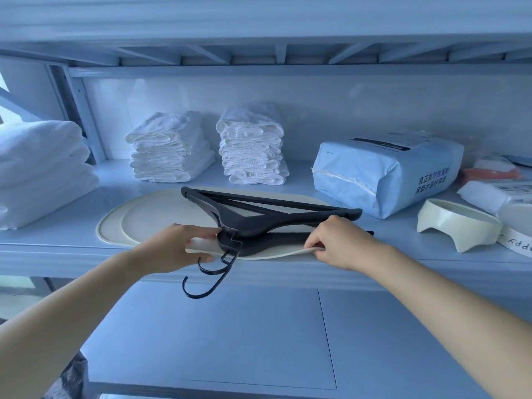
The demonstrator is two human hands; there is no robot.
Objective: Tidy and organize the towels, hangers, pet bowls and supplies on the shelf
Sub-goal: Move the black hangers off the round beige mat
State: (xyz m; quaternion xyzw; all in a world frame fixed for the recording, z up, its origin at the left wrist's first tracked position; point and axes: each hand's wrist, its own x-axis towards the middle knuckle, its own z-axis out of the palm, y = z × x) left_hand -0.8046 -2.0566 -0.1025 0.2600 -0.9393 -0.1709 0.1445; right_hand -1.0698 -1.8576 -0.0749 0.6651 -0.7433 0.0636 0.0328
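Left hand (175, 249) grips the front edge of the cream mat (149, 214), thumb on top by the neck of the black hangers (259, 220). Right hand (336, 243) pinches the same mat edge further right, lifting it slightly, just below the hangers' right end. Hangers lie stacked on the mat between both hands, hooks (207, 280) sticking out past the shelf (57, 243) edge. Behind: two stacks of folded white cloths (169, 148) (253, 145). Far left, bigger folded towels (40, 168). Right, a blue bag (383, 174), then a white pet bowl (457, 223) near the shelf front.
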